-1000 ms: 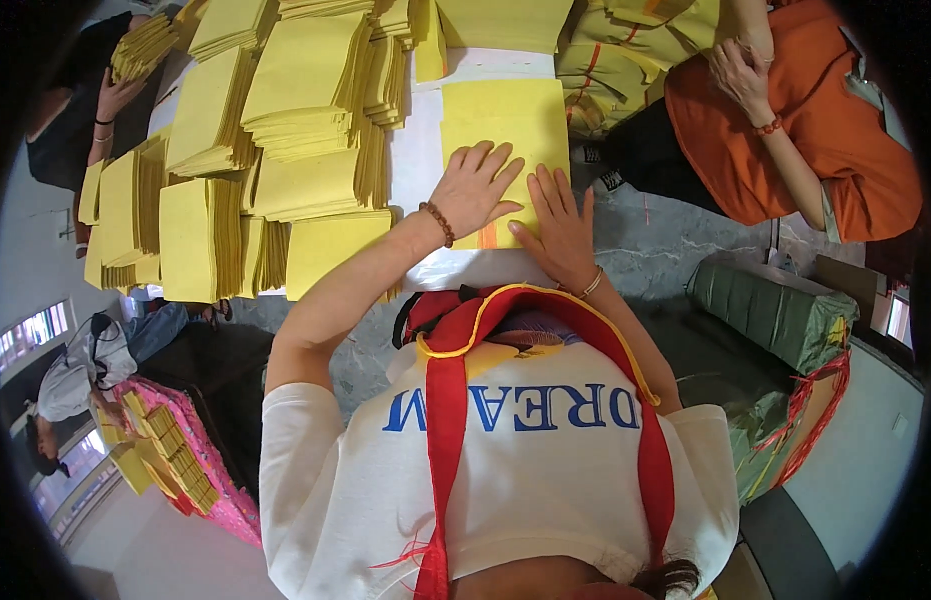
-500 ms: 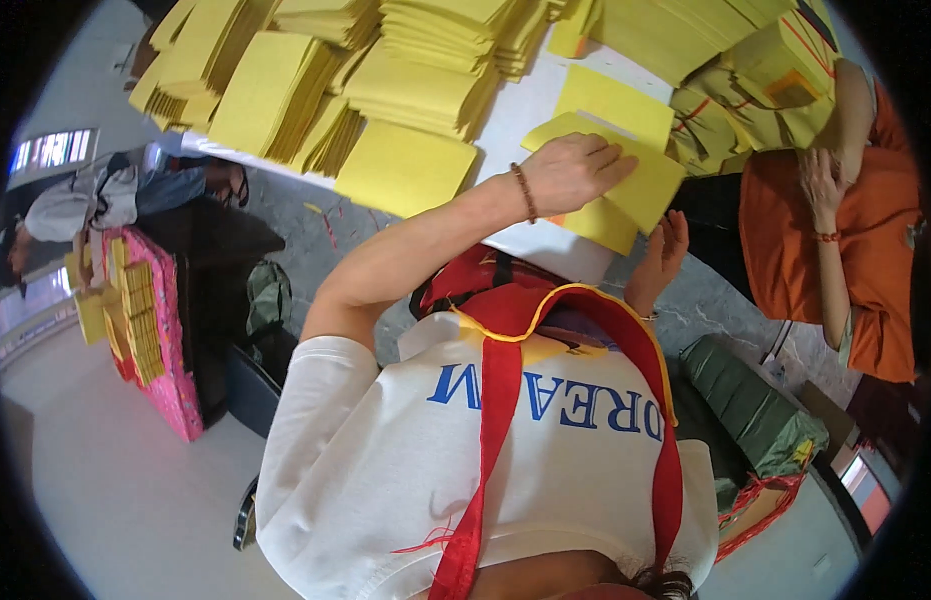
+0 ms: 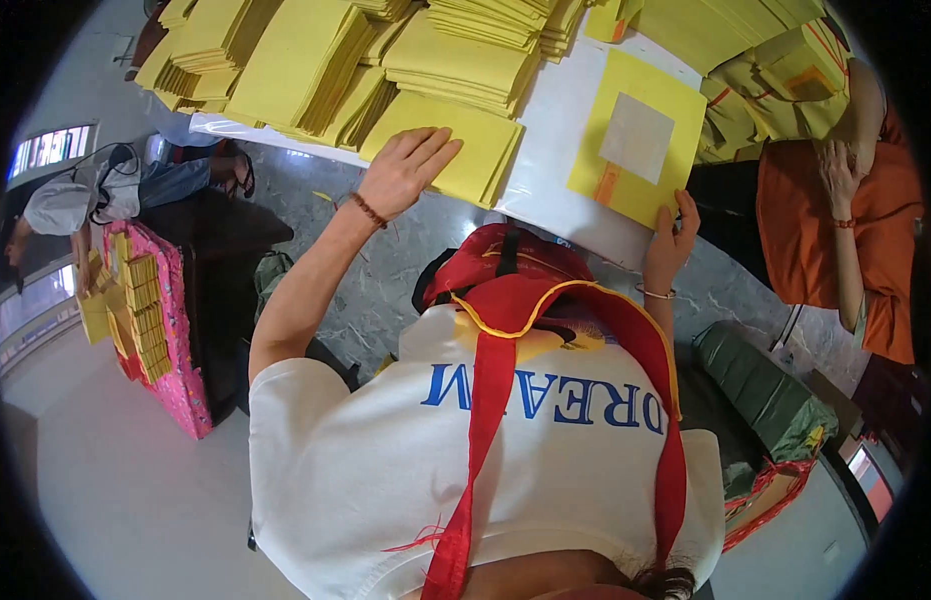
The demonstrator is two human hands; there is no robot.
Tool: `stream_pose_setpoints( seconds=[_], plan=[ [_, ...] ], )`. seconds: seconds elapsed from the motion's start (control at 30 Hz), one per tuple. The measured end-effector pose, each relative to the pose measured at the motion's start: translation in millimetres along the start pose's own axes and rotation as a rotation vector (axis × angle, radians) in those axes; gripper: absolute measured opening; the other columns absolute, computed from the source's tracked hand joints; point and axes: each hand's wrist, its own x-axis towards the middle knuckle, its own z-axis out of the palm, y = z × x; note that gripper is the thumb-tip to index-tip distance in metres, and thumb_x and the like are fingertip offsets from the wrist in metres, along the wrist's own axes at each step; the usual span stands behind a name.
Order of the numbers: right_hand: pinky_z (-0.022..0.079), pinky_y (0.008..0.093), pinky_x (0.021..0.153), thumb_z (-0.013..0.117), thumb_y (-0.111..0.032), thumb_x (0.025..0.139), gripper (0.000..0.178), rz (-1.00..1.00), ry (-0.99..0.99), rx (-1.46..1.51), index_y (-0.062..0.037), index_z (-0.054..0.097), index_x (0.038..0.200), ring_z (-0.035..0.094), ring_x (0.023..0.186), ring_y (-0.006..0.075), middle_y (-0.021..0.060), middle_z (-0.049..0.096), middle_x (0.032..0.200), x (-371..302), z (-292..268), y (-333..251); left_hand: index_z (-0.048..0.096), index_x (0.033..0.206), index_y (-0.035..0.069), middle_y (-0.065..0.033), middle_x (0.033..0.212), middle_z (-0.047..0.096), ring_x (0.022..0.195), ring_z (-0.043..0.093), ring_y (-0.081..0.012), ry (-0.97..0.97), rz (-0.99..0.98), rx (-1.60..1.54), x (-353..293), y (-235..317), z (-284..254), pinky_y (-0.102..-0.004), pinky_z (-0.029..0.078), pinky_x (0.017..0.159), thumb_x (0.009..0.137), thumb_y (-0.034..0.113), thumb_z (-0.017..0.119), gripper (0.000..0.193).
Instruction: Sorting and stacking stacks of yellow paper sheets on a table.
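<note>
My left hand [image 3: 410,165] lies with its fingers stretched over a low stack of folded yellow paper [image 3: 475,140] at the front edge of the table. My right hand [image 3: 672,238] is at the near right corner of a yellow sheet [image 3: 645,85], its fingers loosely raised and apart, the thumb side against the paper's edge. On that flat sheet sit a pale silvery square [image 3: 636,137] and a small orange strip [image 3: 607,184]. Whether the right fingertips press on the paper is hard to see.
Taller stacks of folded yellow paper [image 3: 295,65] fill the far left of the white table [image 3: 547,165]. Bundled yellow packets [image 3: 765,110] stand at the right, beside a seated person in orange [image 3: 835,235]. A pink-covered table [image 3: 190,350] and another person are far left.
My left hand has moved left from the sheet to the folded stack. The yellow paper it was folding over is gone from the sheet, so the silvery square now shows.
</note>
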Motion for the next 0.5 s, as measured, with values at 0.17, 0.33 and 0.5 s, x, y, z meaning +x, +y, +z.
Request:
stream_pose_setpoints(
  seconds=[0.17,0.33,0.5],
  plan=[
    [0.034,0.0349,0.098,0.052,-0.011,0.088,0.025,-0.074,0.000,-0.190,-0.0033,0.060,0.111,0.041,0.118,0.0255,0.0123,0.042,0.127,-3,2,3,0.045,0.126,0.005,-0.0110,0.126,0.048,0.113,0.046,-0.0266,-0.088,0.036,-0.056,1,-3,9,-0.0384,0.038,0.094,0.073,0.009,0.054,0.054],
    [0.034,0.0343,0.098,0.048,-0.013,0.090,0.026,-0.119,0.056,-0.279,-0.0033,0.060,0.111,0.042,0.116,0.0261,0.0124,0.040,0.128,-5,6,13,0.033,0.134,0.000,-0.0184,0.136,0.036,0.122,0.036,-0.0328,-0.324,0.013,-0.094,-4,9,10,-0.0435,0.029,0.102,0.066,0.007,0.059,0.073],
    [0.036,0.0339,0.097,0.048,-0.012,0.091,0.025,-0.185,0.098,-0.328,-0.0031,0.060,0.111,0.043,0.118,0.0258,0.0129,0.043,0.128,-5,10,16,0.028,0.134,-0.005,-0.0231,0.139,0.028,0.127,0.029,-0.0363,-0.214,-0.017,-0.124,-14,15,27,-0.0462,0.024,0.105,0.058,0.007,0.062,0.085]
  ],
)
